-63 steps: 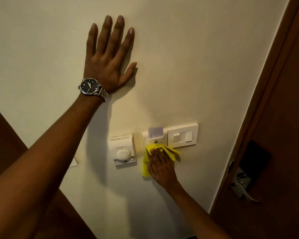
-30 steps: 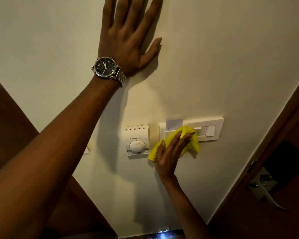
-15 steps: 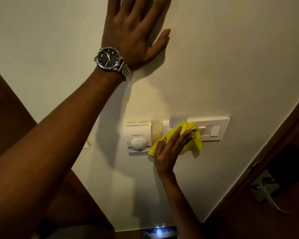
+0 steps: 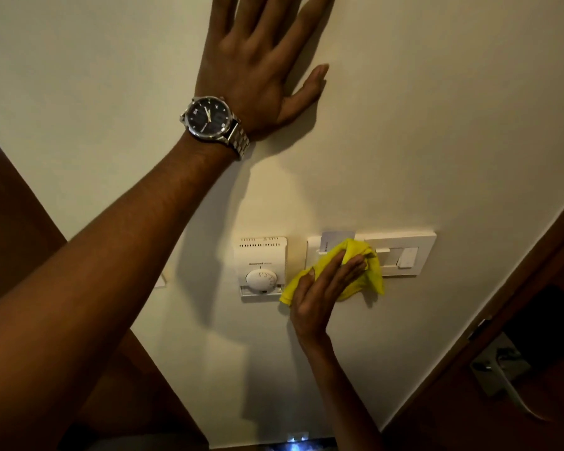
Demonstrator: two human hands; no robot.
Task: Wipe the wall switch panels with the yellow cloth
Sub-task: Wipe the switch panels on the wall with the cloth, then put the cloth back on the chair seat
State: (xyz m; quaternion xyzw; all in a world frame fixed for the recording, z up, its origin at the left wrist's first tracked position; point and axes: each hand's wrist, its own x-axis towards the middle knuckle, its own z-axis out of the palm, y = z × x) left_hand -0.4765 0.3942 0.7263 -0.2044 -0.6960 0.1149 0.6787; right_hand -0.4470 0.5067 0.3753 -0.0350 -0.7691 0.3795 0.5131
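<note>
My right hand [image 4: 319, 294] presses the yellow cloth [image 4: 368, 271] flat against the white key-card holder [image 4: 313, 252], whose card [image 4: 334, 239] sticks out above the cloth. The cloth also covers the left edge of the white switch panel [image 4: 407, 252] to its right. A white thermostat with a round dial [image 4: 262, 266] sits just left of the cloth, untouched. My left hand [image 4: 258, 60], with a wristwatch [image 4: 212, 120], lies flat on the wall above, fingers spread, holding nothing.
A brown wooden door with a metal lever handle [image 4: 502, 372] and a dark lock plate stands at the right. Dark wooden furniture [image 4: 10, 216] borders the wall at the left. A small light glows at the floor [image 4: 295, 439].
My right hand has slid the cloth up from below the card holder onto it and rightwards to the switch panel's left edge. The view has closed in on the wall; my left hand stays flat.
</note>
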